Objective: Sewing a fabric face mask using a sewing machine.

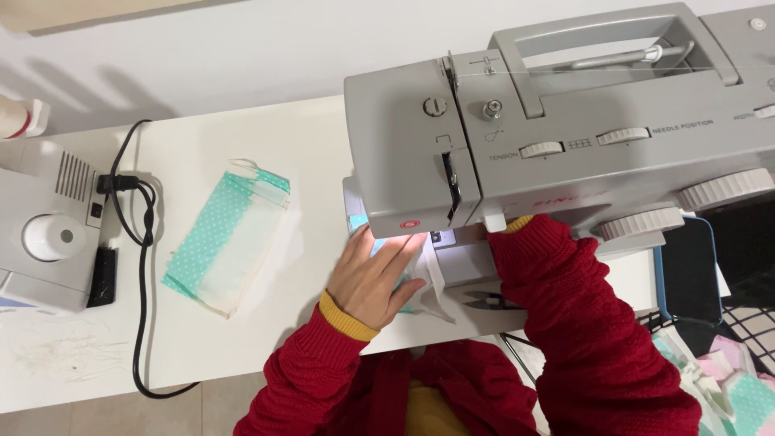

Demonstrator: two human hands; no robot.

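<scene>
Teal dotted fabric [408,284] lies under my flat, released left hand [373,278] beneath the grey sewing machine [557,137]; my right hand [507,228] hides behind it, grip untellable, so I judge steady, even pressure keeps the seam straight.

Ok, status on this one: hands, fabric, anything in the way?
Left hand flat on the fabric piece at the sewing machine. Right hand hidden under machine. Thread snips lie beside.

Probably a home sewing corner: a grey sewing machine [565,129] on a white table [242,339] against a plain wall, with folded dotted fabric [226,238] and thread snips [492,302].
</scene>
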